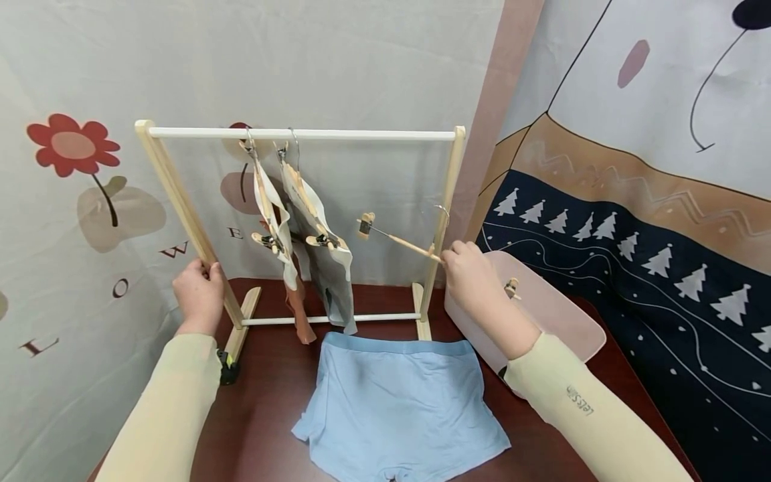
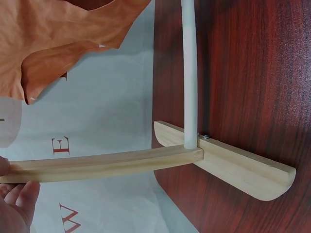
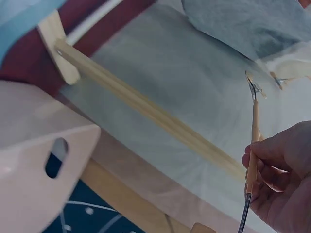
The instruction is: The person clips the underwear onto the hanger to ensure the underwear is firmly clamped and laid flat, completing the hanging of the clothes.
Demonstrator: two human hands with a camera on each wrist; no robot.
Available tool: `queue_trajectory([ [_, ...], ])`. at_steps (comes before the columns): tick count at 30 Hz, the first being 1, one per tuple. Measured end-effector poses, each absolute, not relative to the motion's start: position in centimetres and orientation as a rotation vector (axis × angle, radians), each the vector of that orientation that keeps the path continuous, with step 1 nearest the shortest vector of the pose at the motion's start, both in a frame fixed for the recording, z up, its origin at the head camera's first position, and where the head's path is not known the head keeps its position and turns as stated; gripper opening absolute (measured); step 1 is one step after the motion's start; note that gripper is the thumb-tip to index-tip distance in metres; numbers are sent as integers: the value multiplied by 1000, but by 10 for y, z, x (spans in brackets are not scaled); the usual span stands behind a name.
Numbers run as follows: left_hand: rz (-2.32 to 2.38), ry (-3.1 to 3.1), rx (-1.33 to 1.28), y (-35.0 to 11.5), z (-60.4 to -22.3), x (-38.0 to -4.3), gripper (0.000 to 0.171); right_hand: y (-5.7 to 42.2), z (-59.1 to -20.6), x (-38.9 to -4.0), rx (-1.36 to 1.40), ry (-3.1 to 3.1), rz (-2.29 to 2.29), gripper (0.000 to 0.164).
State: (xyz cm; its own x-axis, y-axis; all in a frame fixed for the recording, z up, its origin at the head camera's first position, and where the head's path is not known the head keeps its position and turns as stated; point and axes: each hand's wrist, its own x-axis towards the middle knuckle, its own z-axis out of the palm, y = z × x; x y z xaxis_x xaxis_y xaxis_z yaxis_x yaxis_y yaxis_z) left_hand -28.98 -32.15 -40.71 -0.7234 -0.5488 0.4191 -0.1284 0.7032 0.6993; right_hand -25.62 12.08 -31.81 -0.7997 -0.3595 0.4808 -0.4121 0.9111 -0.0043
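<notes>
My left hand [image 1: 199, 298] grips the left wooden post [image 1: 179, 204] of a small clothes rack; in the left wrist view the fingers and thumb close round this post [image 2: 107, 163]. My right hand [image 1: 471, 276] pinches a wooden clip hanger [image 1: 405, 245], held sideways by the rack's right post, its metal hook pointing up. The right wrist view shows the hanger's bar [image 3: 254, 131] between thumb and fingers. Light blue boxer shorts [image 1: 397, 408] lie flat on the table in front of the rack, waistband toward it.
An orange-and-white garment [image 1: 299, 311] and a grey one [image 1: 330, 288] hang by clip hangers from the rack's white top rail [image 1: 373, 135]. A pale pink bin [image 1: 569, 321] stands at right, with a hanger clip [image 1: 511, 288] showing in it. A printed cloth [image 1: 361, 60] hangs behind.
</notes>
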Motion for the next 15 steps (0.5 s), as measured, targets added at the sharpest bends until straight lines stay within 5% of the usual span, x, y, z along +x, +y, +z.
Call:
queue_trajectory([
  [15, -921, -2279, 518, -322, -405, -287, 32, 138, -387, -243, 643, -2573, 194, 3],
])
